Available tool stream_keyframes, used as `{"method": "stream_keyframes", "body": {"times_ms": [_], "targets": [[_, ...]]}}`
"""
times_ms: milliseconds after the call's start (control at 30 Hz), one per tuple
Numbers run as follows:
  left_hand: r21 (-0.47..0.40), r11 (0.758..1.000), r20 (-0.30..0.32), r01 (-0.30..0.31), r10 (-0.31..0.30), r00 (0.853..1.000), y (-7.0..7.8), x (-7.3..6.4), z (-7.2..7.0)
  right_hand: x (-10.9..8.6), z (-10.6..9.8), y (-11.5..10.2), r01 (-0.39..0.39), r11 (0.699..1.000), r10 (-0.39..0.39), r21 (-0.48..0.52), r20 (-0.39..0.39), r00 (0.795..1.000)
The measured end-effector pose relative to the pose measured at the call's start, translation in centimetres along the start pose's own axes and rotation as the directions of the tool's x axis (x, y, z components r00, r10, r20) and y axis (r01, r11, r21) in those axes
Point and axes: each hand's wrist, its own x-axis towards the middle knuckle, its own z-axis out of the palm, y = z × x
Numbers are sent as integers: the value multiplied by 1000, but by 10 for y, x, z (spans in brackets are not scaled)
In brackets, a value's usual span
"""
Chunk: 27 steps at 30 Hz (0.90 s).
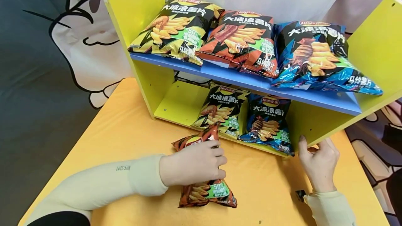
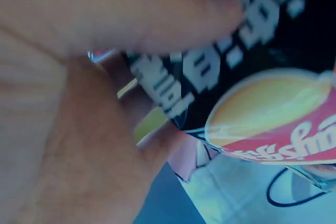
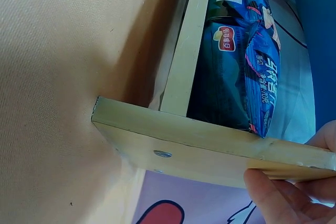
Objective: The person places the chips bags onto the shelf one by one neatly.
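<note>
My left hand (image 1: 196, 163) grips a red-and-black bag of potato chips (image 1: 205, 194) across its middle, over the table in front of the shelf. In the left wrist view, the thumb (image 2: 173, 17) lies across the black front of the chip bag (image 2: 257, 93), above its logo. At the shelf's lower right corner, my right hand (image 1: 321, 165) holds the edge of the yellow side panel (image 1: 326, 124). The right wrist view shows its thumb on the outer face of that panel (image 3: 210, 156) and fingers round the far side.
On the upper blue shelf board (image 1: 238, 77) sit a yellow chip bag (image 1: 179, 30), a red one (image 1: 240, 41) and a blue one (image 1: 317, 56). Below stand another yellow bag (image 1: 221, 109) and blue bag (image 1: 268, 123). A small dark object (image 1: 300, 195) lies by the right sleeve.
</note>
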Motion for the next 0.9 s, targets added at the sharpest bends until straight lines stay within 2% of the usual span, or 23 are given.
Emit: {"method": "stream_keyframes", "body": {"times_ms": [100, 167, 333, 533, 767, 900], "targets": [[47, 999, -76, -7, 11, 997, 9, 6, 4, 0, -1, -1, -1, 1000, 1, -8, 10, 1000], [73, 997, -103, -19, 27, 994, 13, 9, 7, 0, -2, 0, -2, 1000, 2, -15, 21, 1000], [115, 992, -124, -55, 70, 990, 18, 15, 18, -1, -2, 3, -5, 1000, 6, -26, 34, 999], [83, 992, -148, -98, 110, 983, 24, 18, 32, -1, -3, 2, -13, 1000, 14, -28, 38, 999], [38, 995, -186, -92, 97, 978, 25, 17, 40, 0, -3, 2, -18, 1000, 19, -26, 36, 999], [37, 998, -237, -46, 54, 970, 25, 12, 42, -1, -2, 2, -18, 1000, 19, -24, 37, 999]]}}
